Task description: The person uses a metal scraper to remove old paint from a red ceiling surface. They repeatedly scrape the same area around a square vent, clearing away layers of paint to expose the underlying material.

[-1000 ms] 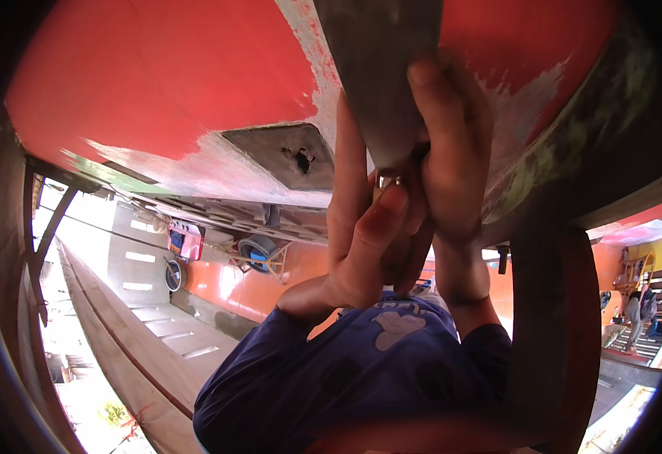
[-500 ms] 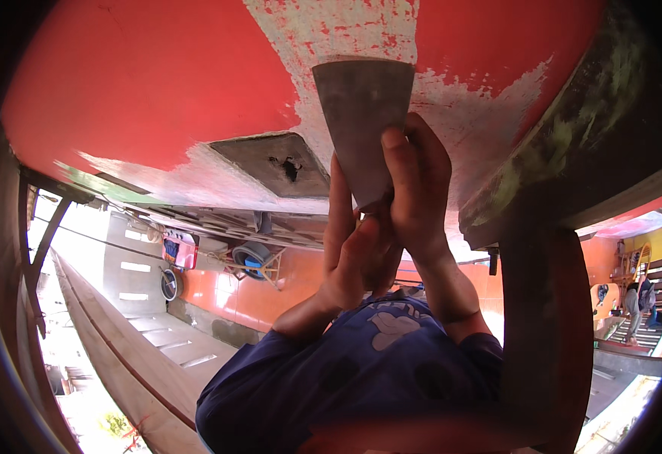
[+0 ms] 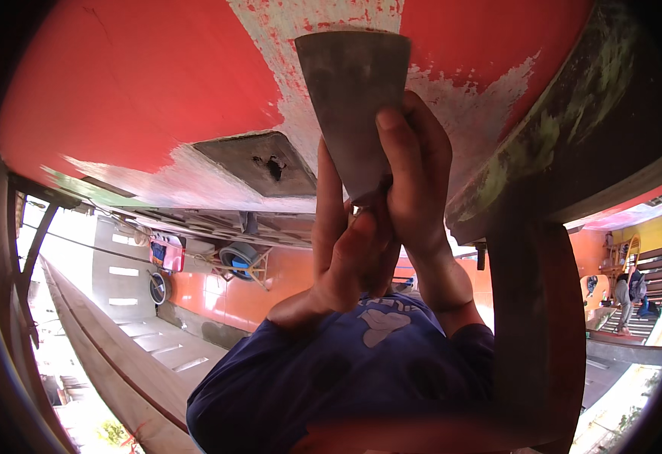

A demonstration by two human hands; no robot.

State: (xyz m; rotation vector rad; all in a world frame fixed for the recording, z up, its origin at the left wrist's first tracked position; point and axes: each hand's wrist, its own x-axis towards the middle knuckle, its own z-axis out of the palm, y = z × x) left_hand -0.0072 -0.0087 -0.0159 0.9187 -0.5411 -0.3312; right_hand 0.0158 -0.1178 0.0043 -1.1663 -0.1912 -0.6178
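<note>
A wide metal scraper (image 3: 355,106) points upward, its broad blade edge at or just under a red painted surface (image 3: 149,68) where the coat is worn to pale patches. Around the scraper's handle end, my left hand (image 3: 346,261) is closed, with its index finger along the blade's left side. My right hand (image 3: 418,166) grips from the right, its thumb flat on the blade's lower part. Both hands hide most of the handle. Bare scraped paint (image 3: 301,91) shows beside and above the blade.
A dark square patch (image 3: 259,165) with a ragged hole lies left of the hands. A thick dark beam (image 3: 539,303) stands close on the right. Beyond are an orange wall (image 3: 210,295), a round tub (image 3: 240,261), a long plank (image 3: 111,348) and a person (image 3: 626,299) at far right.
The scraper and both hands have moved slightly up and left in view, and the blade looks larger. The surroundings have shifted a little left. Both hands keep their grip.
</note>
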